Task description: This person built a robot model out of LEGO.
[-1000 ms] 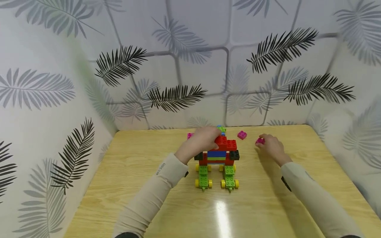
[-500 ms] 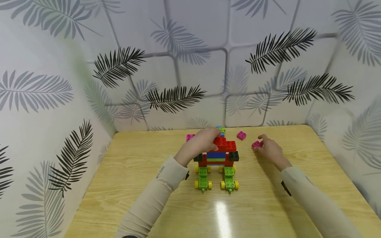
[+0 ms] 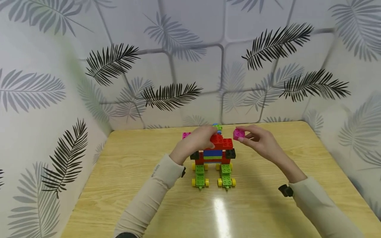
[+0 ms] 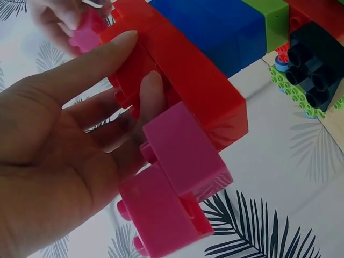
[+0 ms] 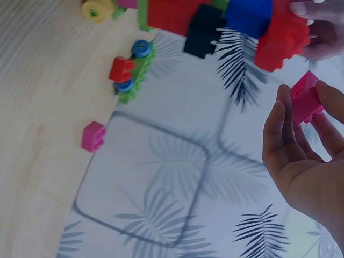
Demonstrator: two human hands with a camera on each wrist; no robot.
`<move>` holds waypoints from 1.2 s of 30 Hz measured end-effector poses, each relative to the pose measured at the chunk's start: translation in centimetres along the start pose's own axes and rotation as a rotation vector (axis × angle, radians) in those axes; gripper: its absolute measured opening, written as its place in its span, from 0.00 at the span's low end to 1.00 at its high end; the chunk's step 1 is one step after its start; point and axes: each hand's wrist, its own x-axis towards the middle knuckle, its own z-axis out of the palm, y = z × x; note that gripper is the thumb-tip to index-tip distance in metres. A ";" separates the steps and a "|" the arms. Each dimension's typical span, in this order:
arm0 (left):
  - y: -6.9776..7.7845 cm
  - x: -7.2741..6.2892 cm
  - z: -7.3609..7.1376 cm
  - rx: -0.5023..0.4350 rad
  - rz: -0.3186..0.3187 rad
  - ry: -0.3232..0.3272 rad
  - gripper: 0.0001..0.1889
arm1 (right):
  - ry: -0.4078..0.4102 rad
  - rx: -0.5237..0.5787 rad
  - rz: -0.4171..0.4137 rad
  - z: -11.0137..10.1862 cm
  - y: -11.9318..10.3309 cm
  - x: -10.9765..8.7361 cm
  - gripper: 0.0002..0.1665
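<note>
A toy building-brick figure (image 3: 213, 153) stands on the table, with red bricks on top, blue and lime layers below, and green wheeled bases. My left hand (image 3: 195, 140) grips its red top bricks (image 4: 188, 75), thumb and fingers against them. Two pink bricks (image 4: 180, 156) step down from one end of that red row. In the air just right of the figure, my right hand (image 3: 262, 142) pinches a single pink brick (image 3: 238, 134) between thumb and fingertips. The held brick is apart from the red bricks.
Behind the figure, by the wall edge, stands a small green-based piece with blue wheels and a red brick (image 5: 122, 69). Another loose pink brick (image 5: 93, 136) lies on the table, hidden in the head view. A patterned wall closes off the table's (image 3: 134, 172) back.
My right hand has picked up the pink brick from the table and carried it up and left toward the figure's top. My left hand keeps its place on the red bricks.
</note>
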 end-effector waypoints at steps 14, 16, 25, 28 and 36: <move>0.4 0.0 -0.5 0.013 0.005 -0.008 0.12 | -0.045 0.022 -0.117 0.4 -1.9 -0.1 0.24; 0.4 0.1 -0.6 0.034 -0.003 -0.011 0.15 | -0.047 0.022 -0.120 0.5 -1.9 -0.1 0.23; 0.4 0.1 -0.7 0.073 -0.012 0.005 0.17 | -0.062 0.006 -0.104 1.2 -1.4 0.0 0.22; 0.3 0.1 -0.6 0.070 -0.008 0.018 0.17 | -0.059 -0.001 -0.101 1.3 -1.3 0.0 0.22; 0.1 0.1 -0.3 0.103 0.010 0.054 0.10 | -0.036 -0.015 -0.096 1.7 -1.3 0.4 0.22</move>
